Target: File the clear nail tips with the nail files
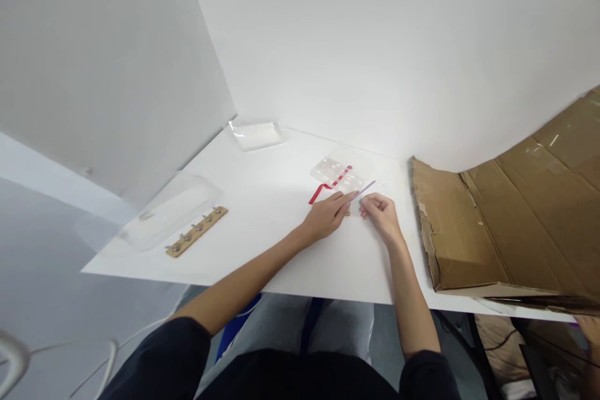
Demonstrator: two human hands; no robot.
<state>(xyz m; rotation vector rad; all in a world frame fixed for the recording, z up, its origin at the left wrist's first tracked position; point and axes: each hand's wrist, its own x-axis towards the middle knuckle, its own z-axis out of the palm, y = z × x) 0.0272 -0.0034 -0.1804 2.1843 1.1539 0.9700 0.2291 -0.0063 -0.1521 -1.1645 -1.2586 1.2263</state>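
Note:
My left hand [328,215] rests on the white table [262,250], its fingers pinched around a thin metal rod [368,188] that slants up to the right. Just right of it, my right hand [379,212] is curled, fingertips close to the rod's lower end; what it holds is too small to make out. Right behind both hands lies a clear plastic blister tray [337,172] with a red strip [321,190] across it.
A wooden strip with several metal studs [197,232] lies at the left beside a clear plastic cover [171,209]. A clear bag [257,134] sits at the back corner. An open cardboard box [510,212] fills the right side. White walls enclose the table.

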